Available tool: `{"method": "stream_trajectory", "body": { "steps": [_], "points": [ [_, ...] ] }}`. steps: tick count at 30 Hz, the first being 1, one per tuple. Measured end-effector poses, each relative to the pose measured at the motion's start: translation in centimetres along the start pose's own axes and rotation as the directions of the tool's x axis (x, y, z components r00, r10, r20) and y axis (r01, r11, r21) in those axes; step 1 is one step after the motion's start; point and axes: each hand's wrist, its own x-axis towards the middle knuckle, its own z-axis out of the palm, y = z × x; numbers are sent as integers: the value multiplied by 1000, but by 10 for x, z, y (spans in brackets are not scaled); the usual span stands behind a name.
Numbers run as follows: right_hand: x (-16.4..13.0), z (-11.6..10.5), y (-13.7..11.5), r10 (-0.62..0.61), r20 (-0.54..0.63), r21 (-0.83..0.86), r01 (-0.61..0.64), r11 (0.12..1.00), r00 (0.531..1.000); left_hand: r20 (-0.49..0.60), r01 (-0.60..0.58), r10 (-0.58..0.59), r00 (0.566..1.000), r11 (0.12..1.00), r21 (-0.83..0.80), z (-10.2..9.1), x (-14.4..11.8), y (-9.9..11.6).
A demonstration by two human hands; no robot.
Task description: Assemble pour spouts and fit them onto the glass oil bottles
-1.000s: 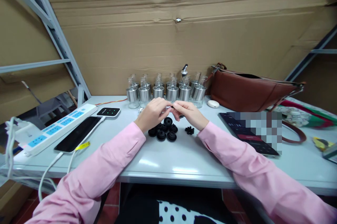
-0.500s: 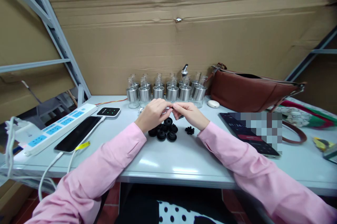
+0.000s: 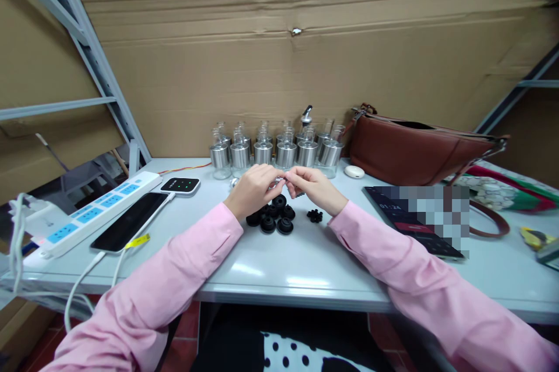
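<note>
pink-sleeved left hand (image 3: pixel 253 188) and right hand (image 3: pixel 313 187) together, fingertips pinching a small metal part (image 3: pixel 283 178), above black rubber caps (image 3: pixel 273 218), table (image 3: pixel 305 267)

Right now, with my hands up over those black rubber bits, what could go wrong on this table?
The small part pinched between your left hand and right hand could slip and drop among the black rubber pieces. The glass bottles stand close behind your fingers, so a forward jerk might knock one over. Your left sleeve lies near the phone and its cable.
</note>
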Motion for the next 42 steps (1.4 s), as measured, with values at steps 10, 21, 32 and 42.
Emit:
{"method": "stream_trajectory", "body": {
  "steps": [10,21,32,42],
  "points": [
    [3,-42,-3,171,190,-365,-92,927,967,59,-32,31,998,999,17,2,1,1],
    [2,-64,22,508,131,-533,-372,760,851,99,-21,19,995,1000,18,2,1,0],
    [-3,-50,14,557,202,-515,-397,760,805,87,-29,26,996,999,23,1,1,0],
    [-5,-54,5,659,201,-592,-446,671,725,113,-15,12,994,1000,25,2,1,-1]
  ]
}}
